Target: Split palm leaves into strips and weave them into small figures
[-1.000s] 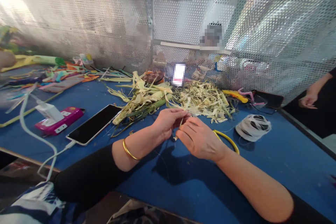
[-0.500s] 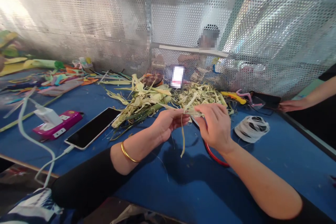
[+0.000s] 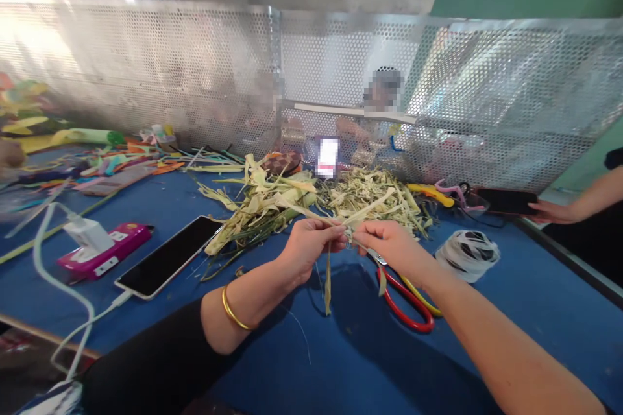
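Pale green dried leaf strips [image 3: 374, 205] are pinched between my two hands above the middle of the blue table. The fingers of my left hand [image 3: 302, 248] are closed on the strips, and one end [image 3: 328, 288] hangs below them. Close beside it, my right hand [image 3: 392, 245] is closed with its fingertips on the same strips; a short end dangles beneath. Scissors [image 3: 411, 316] with red and yellow handles lie under my right hand, their blades partly hidden. Just beyond my hands are a leafy bundle [image 3: 272, 198] and a heap of shredded strips [image 3: 370, 187].
A phone [image 3: 170, 256] on a cable and a purple power strip [image 3: 114, 249] are at left, coloured strips [image 3: 111, 165] behind. White twine [image 3: 468, 254] sits at right, near another person's hand [image 3: 557, 212] touching a dark phone [image 3: 506, 201]. A perforated metal screen [image 3: 195, 78] borders the back.
My right hand has come down, its fingers now curled in a pinch beside my left fingertips. More of the scissors shows beneath it. The whole view has tilted slightly upward.
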Demonstrator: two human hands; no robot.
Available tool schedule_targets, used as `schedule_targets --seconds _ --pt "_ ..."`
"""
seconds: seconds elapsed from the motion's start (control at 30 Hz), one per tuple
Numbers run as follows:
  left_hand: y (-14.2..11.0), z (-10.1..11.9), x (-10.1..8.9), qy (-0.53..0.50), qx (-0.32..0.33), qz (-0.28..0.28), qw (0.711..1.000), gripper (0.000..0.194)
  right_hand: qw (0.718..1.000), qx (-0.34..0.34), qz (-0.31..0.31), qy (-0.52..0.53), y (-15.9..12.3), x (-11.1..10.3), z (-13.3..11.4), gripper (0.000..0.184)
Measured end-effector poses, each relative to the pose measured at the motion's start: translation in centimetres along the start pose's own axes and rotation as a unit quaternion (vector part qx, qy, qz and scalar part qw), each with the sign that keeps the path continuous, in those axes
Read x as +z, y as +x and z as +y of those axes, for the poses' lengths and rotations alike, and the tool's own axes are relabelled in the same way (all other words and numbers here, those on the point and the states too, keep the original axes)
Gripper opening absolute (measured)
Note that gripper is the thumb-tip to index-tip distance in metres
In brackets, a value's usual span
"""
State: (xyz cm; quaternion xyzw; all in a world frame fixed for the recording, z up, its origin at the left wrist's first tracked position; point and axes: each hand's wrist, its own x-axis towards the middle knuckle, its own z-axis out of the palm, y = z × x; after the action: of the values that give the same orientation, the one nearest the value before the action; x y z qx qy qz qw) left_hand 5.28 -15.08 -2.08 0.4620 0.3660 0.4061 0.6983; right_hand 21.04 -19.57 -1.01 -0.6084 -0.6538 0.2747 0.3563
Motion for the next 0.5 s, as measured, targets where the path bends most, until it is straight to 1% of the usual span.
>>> schedule_targets --seconds 0.03,0.07,0.13,0.17,0.23,0.37,0.43,0.5 --pt "-0.1 0.1 0.0 0.003 -0.012 -0.006 1.000 0.012 0.997 0.033 0.013 0.072 0.1 0.1 0.1 0.030" --pt "-0.1 0.2 0.0 0.005 -0.026 -0.015 1.000 0.011 0.988 0.056 0.034 0.141 0.2 0.3 0.3 0.031" --pt "-0.2 0.2 0.0 0.009 -0.057 -0.039 0.998 0.012 0.961 0.081 0.074 0.255 0.4 0.9 0.6 0.032" --pt "-0.3 0.2 0.0 0.013 -0.068 -0.052 0.996 0.014 0.949 0.085 0.088 0.290 0.5 1.1 0.8 0.033" --pt "-0.4 0.0 0.0 0.025 -0.079 -0.071 0.994 0.015 0.940 0.084 0.107 0.314 0.6 1.6 1.1 0.034" --pt "-0.5 -0.2 0.1 0.054 -0.089 -0.109 0.989 0.013 0.943 0.073 0.134 0.295 0.9 2.1 1.8 0.032" --pt "-0.5 -0.3 0.1 0.060 -0.097 -0.127 0.985 0.013 0.939 0.081 0.137 0.307 1.0 2.2 2.0 0.033" --pt "-0.4 -0.4 0.1 0.057 -0.096 -0.133 0.985 0.013 0.932 0.098 0.125 0.325 1.2 2.2 2.1 0.035"
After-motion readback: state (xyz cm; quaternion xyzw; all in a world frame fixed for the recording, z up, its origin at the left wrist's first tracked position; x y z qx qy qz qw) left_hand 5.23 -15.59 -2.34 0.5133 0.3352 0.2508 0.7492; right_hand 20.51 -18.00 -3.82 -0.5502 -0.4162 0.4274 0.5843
